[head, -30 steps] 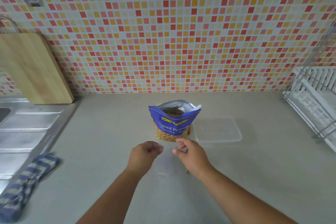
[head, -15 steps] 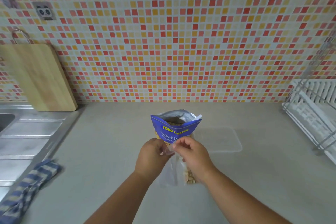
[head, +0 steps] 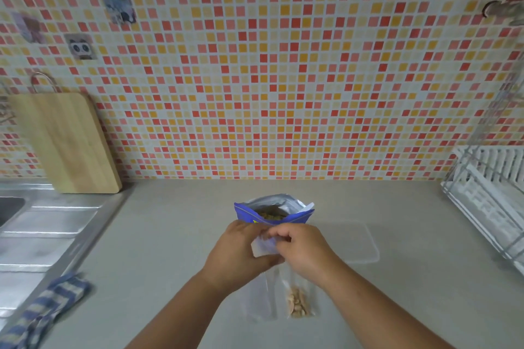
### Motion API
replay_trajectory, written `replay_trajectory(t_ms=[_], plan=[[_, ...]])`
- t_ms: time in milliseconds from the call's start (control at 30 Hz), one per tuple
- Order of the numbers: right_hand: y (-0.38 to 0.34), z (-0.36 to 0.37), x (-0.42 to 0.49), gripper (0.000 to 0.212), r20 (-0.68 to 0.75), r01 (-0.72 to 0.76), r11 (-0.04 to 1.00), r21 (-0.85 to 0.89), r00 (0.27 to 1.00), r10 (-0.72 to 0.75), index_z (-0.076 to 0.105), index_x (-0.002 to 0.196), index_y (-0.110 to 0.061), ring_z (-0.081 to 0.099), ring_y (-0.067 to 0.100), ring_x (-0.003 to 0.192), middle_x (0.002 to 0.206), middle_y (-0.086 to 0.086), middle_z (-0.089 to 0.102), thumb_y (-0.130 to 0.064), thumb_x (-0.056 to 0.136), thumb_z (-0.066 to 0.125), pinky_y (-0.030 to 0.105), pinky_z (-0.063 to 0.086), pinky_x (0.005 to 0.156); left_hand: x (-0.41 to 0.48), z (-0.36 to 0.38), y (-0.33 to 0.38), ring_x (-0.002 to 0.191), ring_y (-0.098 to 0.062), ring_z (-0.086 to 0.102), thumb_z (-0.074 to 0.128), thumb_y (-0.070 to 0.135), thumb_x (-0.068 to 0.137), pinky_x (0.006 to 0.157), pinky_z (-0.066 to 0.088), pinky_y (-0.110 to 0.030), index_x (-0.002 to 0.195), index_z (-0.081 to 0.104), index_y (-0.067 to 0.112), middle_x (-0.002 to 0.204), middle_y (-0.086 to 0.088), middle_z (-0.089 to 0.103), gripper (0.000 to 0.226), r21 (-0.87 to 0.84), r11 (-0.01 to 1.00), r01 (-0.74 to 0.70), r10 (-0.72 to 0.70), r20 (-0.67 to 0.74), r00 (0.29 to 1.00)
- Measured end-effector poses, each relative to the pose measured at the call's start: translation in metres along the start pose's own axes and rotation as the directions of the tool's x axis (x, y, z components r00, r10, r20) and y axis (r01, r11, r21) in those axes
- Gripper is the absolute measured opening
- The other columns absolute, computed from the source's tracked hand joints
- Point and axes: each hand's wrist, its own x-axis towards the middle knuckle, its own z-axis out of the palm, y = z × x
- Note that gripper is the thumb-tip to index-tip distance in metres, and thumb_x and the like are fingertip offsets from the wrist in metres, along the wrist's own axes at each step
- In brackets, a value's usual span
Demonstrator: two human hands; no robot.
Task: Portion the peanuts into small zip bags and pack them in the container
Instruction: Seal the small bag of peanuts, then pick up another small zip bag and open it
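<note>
At the lower centre of the frame both hands meet on the top edge of a small clear zip bag (head: 279, 296); the left hand (head: 238, 252) has its fingers closed on the bag's mouth from the left, the right hand (head: 304, 251) pinches it shut-fingered from the right; the bag hangs below them with a few peanuts (head: 297, 304) in its bottom corner; just behind the hands stands the open blue peanut packet (head: 273, 211); a clear container (head: 357, 241) lies to its right on the grey counter (head: 170, 235); a wooden cutting board (head: 65, 142) leans at the left.
</note>
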Motion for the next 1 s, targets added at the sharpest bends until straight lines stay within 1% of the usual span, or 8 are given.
replay_trajectory(t_ms=[133, 233, 300, 400, 467, 600, 867, 1000], plan=[[-0.016, -0.019, 0.012, 0.029, -0.011, 0.056, 0.998, -0.031, 0.998, -0.056, 0.074, 0.1, -0.025, 0.057, -0.006, 0.072, 0.085, -0.016, 0.064, -0.009, 0.089, 0.052, -0.001, 0.04, 0.064, 0.011, -0.013, -0.001, 0.092, 0.005, 0.046, 0.067, 0.057, 0.066, 0.079, 0.032, -0.002, 0.107, 0.065, 0.034, 0.094, 0.027, 0.055, 0.047, 0.037, 0.999, 0.027, -0.027, -0.021, 0.999], [-0.015, -0.043, 0.035, 0.023, -0.17, 0.055, 0.952, -0.301, 0.979, -0.111, 0.071, 0.102, -0.025, 0.057, 0.007, 0.094, 0.102, -0.005, 0.062, -0.017, 0.089, 0.054, 0.014, 0.043, 0.08, 0.02, -0.023, -0.007, 0.094, -0.004, 0.052, 0.072, 0.046, 0.072, 0.08, 0.037, -0.011, 0.109, 0.064, 0.032, 0.097, 0.022, 0.057, 0.041, 0.027, 0.995, 0.101, -0.099, -0.062, 0.993], [-0.01, -0.056, 0.053, 0.028, -0.16, -0.091, 0.818, -0.568, 0.987, -0.001, 0.062, 0.116, -0.024, 0.053, 0.022, 0.108, 0.117, 0.003, 0.059, -0.022, 0.09, 0.053, 0.03, 0.046, 0.089, 0.028, -0.027, -0.009, 0.095, -0.007, 0.055, 0.07, 0.042, 0.077, 0.08, 0.04, -0.017, 0.11, 0.061, 0.029, 0.1, 0.018, 0.058, 0.036, 0.022, 0.992, 0.123, -0.122, -0.05, 0.991], [-0.011, -0.064, 0.069, 0.028, -0.081, -0.2, 0.662, -0.722, 0.975, 0.207, 0.065, 0.112, -0.014, 0.058, 0.023, 0.082, 0.094, 0.005, 0.062, -0.011, 0.086, 0.056, 0.028, 0.048, 0.073, 0.038, -0.027, -0.011, 0.1, -0.009, 0.054, 0.057, 0.05, 0.085, 0.083, 0.044, -0.022, 0.117, 0.053, 0.028, 0.112, 0.011, 0.058, 0.039, 0.077, 0.984, 0.162, -0.165, 0.034, 0.986], [-0.016, -0.063, 0.075, 0.023, -0.043, -0.186, 0.632, -0.753, 0.971, 0.234, 0.066, 0.105, -0.007, 0.051, 0.021, 0.068, 0.074, 0.001, 0.051, -0.005, 0.085, 0.056, 0.027, 0.043, 0.068, 0.043, -0.025, -0.015, 0.104, -0.013, 0.053, 0.051, 0.055, 0.086, 0.085, 0.045, -0.026, 0.121, 0.049, 0.028, 0.119, 0.006, 0.058, 0.044, 0.147, 0.973, 0.177, -0.192, 0.098, 0.976], [-0.018, -0.045, 0.085, 0.02, -0.001, -0.15, 0.643, -0.751, 0.974, 0.226, 0.066, 0.104, -0.007, 0.052, 0.023, 0.073, 0.067, 0.002, 0.043, -0.01, 0.087, 0.057, 0.028, 0.043, 0.068, 0.045, -0.021, -0.018, 0.109, -0.017, 0.051, 0.049, 0.055, 0.088, 0.089, 0.047, -0.031, 0.127, 0.044, 0.026, 0.124, 0.002, 0.057, 0.049, 0.203, 0.962, 0.182, -0.219, 0.179, 0.959], [-0.028, -0.041, 0.094, 0.03, 0.053, -0.209, 0.618, -0.758, 0.925, 0.377, 0.059, 0.115, -0.007, 0.05, 0.02, 0.084, 0.072, 0.004, 0.043, -0.008, 0.085, 0.062, 0.027, 0.042, 0.074, 0.042, -0.025, -0.02, 0.108, -0.012, 0.053, 0.051, 0.056, 0.086, 0.079, 0.046, -0.023, 0.125, 0.043, 0.026, 0.126, 0.004, 0.056, 0.05, 0.113, 0.97, 0.215, -0.235, 0.205, 0.95], [-0.028, -0.023, 0.099, 0.023, 0.029, -0.307, 0.65, -0.696, 0.892, 0.452, 0.058, 0.11, -0.008, 0.049, 0.017, 0.07, 0.072, 0.004, 0.046, -0.009, 0.087, 0.059, 0.026, 0.041, 0.073, 0.04, -0.027, -0.02, 0.106, -0.012, 0.054, 0.051, 0.058, 0.085, 0.08, 0.046, -0.023, 0.124, 0.044, 0.026, 0.123, 0.004, 0.058, 0.051, 0.109, 0.974, 0.201, -0.22, 0.214, 0.952]])
